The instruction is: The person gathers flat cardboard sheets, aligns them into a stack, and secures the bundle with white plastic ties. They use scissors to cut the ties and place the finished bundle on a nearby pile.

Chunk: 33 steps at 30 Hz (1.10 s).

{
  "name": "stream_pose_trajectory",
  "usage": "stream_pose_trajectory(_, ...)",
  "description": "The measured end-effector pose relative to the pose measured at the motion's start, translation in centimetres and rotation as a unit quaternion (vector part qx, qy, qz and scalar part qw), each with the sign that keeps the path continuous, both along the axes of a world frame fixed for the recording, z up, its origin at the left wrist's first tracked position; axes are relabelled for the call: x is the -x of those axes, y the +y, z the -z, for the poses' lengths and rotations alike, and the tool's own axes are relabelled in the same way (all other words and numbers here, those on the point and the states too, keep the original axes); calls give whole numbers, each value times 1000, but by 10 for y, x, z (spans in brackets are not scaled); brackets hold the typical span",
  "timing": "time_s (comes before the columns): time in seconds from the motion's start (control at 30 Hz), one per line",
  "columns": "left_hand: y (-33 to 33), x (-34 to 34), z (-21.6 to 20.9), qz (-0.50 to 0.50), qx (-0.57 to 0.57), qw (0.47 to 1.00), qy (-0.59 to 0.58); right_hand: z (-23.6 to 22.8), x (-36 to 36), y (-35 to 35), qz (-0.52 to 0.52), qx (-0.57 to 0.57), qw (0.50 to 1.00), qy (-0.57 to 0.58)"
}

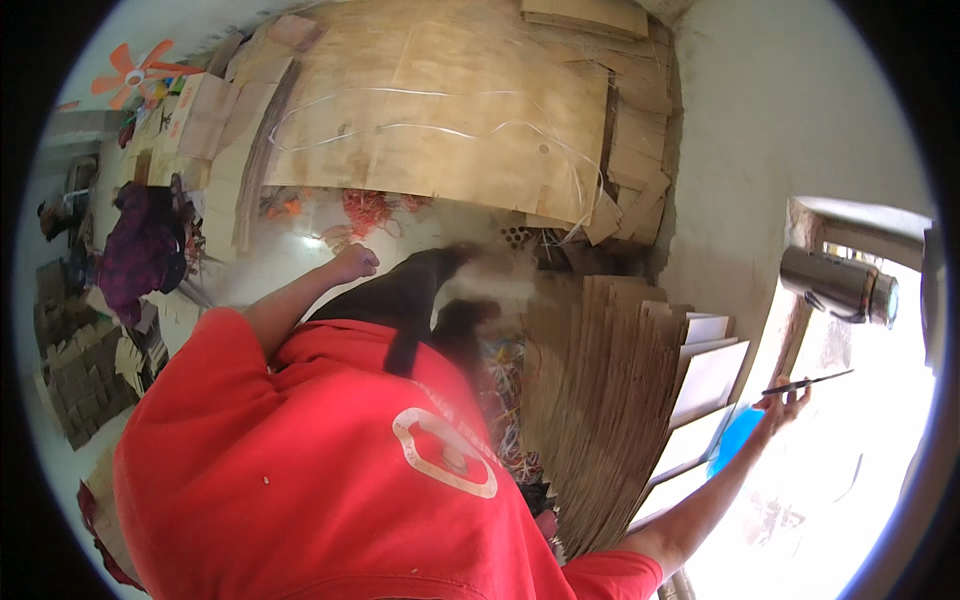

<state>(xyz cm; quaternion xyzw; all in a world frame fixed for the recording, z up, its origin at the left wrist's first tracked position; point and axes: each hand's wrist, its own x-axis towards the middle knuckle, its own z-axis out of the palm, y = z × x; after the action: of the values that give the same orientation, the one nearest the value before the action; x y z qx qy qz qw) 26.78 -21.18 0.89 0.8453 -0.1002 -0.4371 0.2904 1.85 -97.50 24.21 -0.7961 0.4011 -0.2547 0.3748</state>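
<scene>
At the bright opening on the right, my right hand (785,402) is closed around a thin dark tool (808,383) with a narrow, pointed end; glare hides whether it is a knife or scissors. My right arm stretches out past a stack of upright cardboard sheets (600,400). A steel flask (828,284) is by the opening, above my right hand and apart from it. My left hand (355,262) is closed in a fist in front of my body, with nothing showing in it. It is above my dark trousers and touches no object.
A large plywood table (440,110) with a loose white strap (430,127) lies ahead. Red tangled strips (366,212) lie under it. Cardboard piles (635,150) line its right end. A person in a checked shirt (140,250) is at left, below an orange fan (130,75).
</scene>
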Motion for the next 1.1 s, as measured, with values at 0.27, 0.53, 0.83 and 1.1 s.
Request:
stream_pose_trajectory(0.27, -8, -6, 5, 31, -5, 999, 24, -74, -10, -12, 167, -135, 924, -317)
stream_pose_trajectory(0.53, 23, -3, 24, 46, 3, 998, 34, -96, -49, 62, -131, -170, 924, -317)
stream_pose_trajectory(0.83, 37, 0, 15, -2, -17, 997, 77, 40, -225, 244, -118, -362, 923, -53)
stream_pose_trajectory(1.1, 50, 19, 14, -107, -3, 989, 106, 272, -343, 207, -265, 175, 882, 349)
